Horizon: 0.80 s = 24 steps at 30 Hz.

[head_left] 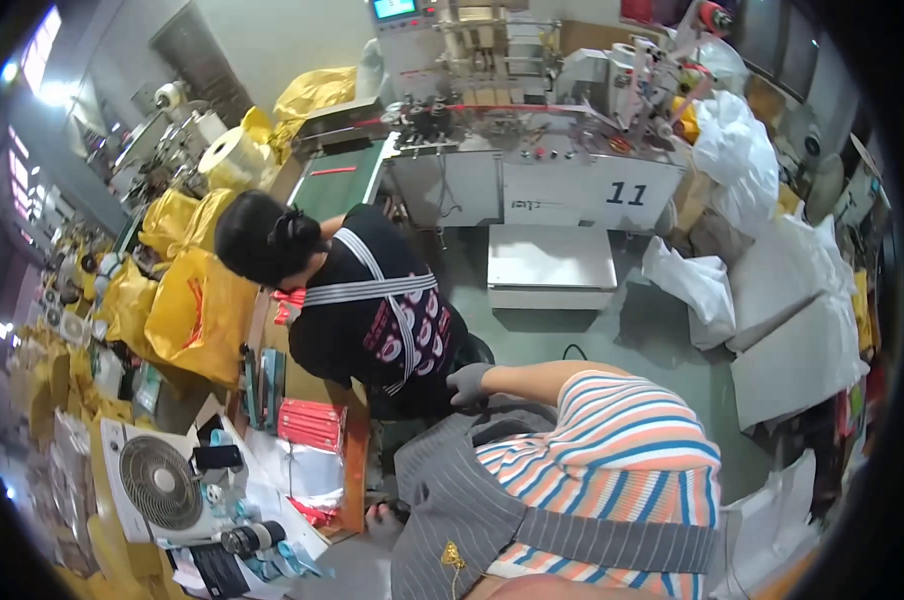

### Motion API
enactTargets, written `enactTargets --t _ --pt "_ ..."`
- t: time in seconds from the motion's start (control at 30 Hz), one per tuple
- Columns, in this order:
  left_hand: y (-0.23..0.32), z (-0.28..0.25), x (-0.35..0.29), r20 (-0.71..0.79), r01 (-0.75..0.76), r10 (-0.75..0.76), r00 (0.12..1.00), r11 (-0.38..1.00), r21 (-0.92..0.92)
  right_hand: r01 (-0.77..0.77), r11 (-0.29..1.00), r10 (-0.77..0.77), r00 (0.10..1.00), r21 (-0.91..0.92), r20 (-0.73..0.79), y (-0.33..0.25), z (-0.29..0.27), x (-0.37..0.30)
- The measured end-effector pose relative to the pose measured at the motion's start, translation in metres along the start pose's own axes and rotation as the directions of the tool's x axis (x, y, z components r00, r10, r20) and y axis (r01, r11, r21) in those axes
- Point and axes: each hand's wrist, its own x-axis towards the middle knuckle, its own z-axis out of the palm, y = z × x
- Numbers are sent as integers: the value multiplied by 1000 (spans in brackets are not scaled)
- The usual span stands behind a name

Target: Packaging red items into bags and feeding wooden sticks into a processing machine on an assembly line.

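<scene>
My right hand (467, 384), in a grey glove, reaches leftward from a striped sleeve. It is close to the co-worker's dark clothing, and I cannot tell whether the two touch. Its fingers blend into the dark background, so their pose is unclear; nothing held in it shows. My left hand is out of view. My grey pinstriped apron (452, 500) fills the lower middle. Just left of my hand stands a co-worker (392, 310) in a black top with striped straps. Red strips (290, 297) are at that person's hand. Bundled red strips (312, 424) lie on the wooden table (355, 460).
A numbered machine (592, 190) stands ahead, with a green conveyor belt (337, 180) at its left. A white box (550, 265) sits on the floor before it. Yellow sacks (200, 310) and a fan (160, 482) are at left. White sacks (737, 160) crowd the right.
</scene>
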Motion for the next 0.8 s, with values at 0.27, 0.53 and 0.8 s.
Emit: enactTargets --t 0.27,0.53,0.8 --pt "-36 77 28 623 -232 260 738 964 -128 -249 963 253 967 104 -26 93 88 -62" --pt "10 117 160 750 -565 513 417 793 -229 -321 943 299 932 84 205 150 96 -106" --pt "111 253 18 720 -580 486 496 803 -142 -263 738 435 890 622 -140 222 -24 -227"
